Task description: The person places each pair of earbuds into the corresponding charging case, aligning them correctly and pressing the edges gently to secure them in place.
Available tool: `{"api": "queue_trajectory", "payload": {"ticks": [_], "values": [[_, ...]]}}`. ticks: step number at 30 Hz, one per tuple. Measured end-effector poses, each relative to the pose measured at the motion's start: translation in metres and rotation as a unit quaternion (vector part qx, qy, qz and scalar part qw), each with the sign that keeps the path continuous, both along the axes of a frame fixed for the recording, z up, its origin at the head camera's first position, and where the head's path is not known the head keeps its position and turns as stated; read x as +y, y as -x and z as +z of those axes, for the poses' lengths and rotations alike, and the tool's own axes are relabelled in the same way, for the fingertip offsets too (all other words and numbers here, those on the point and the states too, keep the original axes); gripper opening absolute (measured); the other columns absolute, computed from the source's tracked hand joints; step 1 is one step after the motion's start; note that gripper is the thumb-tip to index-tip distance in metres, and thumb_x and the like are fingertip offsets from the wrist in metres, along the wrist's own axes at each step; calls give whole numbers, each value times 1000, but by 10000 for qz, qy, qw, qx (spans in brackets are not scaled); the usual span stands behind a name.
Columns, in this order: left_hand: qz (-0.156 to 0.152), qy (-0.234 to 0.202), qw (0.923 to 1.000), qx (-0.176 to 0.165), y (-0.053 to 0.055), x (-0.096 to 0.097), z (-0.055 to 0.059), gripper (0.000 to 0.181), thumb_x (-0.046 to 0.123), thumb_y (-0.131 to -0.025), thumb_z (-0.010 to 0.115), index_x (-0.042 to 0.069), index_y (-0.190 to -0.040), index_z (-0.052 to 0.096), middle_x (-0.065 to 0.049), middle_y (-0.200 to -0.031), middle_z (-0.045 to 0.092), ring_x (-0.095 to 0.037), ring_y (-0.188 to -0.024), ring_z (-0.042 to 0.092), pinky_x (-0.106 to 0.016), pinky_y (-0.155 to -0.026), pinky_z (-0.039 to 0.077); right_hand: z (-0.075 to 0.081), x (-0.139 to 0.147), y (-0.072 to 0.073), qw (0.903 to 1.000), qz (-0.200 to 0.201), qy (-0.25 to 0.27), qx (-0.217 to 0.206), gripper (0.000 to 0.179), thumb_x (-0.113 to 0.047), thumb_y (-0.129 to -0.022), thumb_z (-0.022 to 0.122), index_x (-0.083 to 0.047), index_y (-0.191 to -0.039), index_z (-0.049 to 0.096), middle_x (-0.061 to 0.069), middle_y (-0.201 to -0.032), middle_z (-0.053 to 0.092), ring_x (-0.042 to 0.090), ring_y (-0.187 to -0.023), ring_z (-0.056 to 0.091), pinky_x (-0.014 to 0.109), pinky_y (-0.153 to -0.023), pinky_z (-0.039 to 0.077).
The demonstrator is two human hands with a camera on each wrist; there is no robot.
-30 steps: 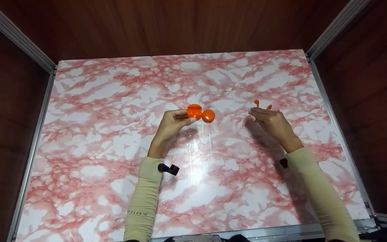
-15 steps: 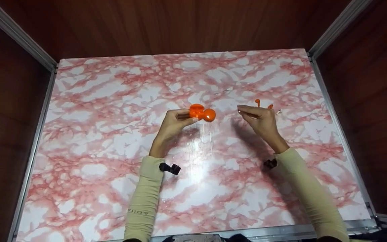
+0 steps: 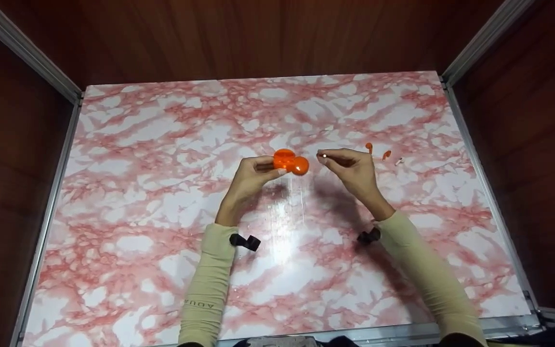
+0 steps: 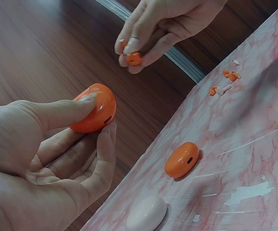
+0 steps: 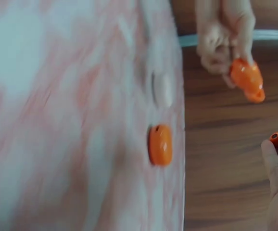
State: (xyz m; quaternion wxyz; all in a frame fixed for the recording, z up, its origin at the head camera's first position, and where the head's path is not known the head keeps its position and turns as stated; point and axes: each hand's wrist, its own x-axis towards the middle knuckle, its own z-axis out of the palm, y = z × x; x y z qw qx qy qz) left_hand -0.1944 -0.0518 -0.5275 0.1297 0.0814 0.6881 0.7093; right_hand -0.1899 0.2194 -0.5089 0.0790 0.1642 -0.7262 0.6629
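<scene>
Marbled tabletop, two cases; left fingers round third case, right fingers round earbud

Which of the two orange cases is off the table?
The held orange case, gripped in the left hand; the other orange case rests on the table near the white case.

Seemingly at least 3 earbuds on the table, right of the held case.
</scene>
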Motion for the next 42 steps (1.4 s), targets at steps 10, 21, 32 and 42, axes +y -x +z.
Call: {"api": "queue_trajectory", "payload": {"ticks": [10, 21, 32, 42], "values": [[62, -60, 9997, -232, -1, 6, 3, 33, 8, -93, 80, -3, -124, 75, -22, -122, 77, -25, -109, 76, -29, -96, 62, 9, -24, 1, 9997, 109, 240, -2, 17, 0, -91, 79, 3, -108, 81, 12, -107, 82, 19, -99, 80, 34, -91, 65], [30, -109, 9998, -162, -1, 8, 4, 34, 8, -93, 79, -4, -124, 74, -22, -121, 77, -24, -110, 76, -27, -95, 62, 7, -35, 0, 9994, 160, 296, -56, 17, 4, -91, 77, 4, -108, 81, 18, -106, 81, 19, -96, 80, 31, -88, 65], [55, -114, 9999, -106, -1, 8, 3, 34, 9, -93, 80, -2, -124, 75, -20, -120, 78, -24, -110, 76, -28, -95, 62, 6, -39, 2, 9988, -68, 317, -379, 16, -4, -91, 81, 3, -105, 80, 4, -102, 82, 19, -99, 78, 31, -88, 65], [121, -268, 9994, -174, -2, 8, 4, 33, 8, -92, 81, -3, -123, 75, -20, -118, 78, -19, -105, 76, -27, -94, 62, 3, -41, 2, 9963, 92, 709, -471, 18, 6, -89, 79, 14, -102, 70, 1, -102, 79, 19, -98, 76, 30, -86, 66]]}}
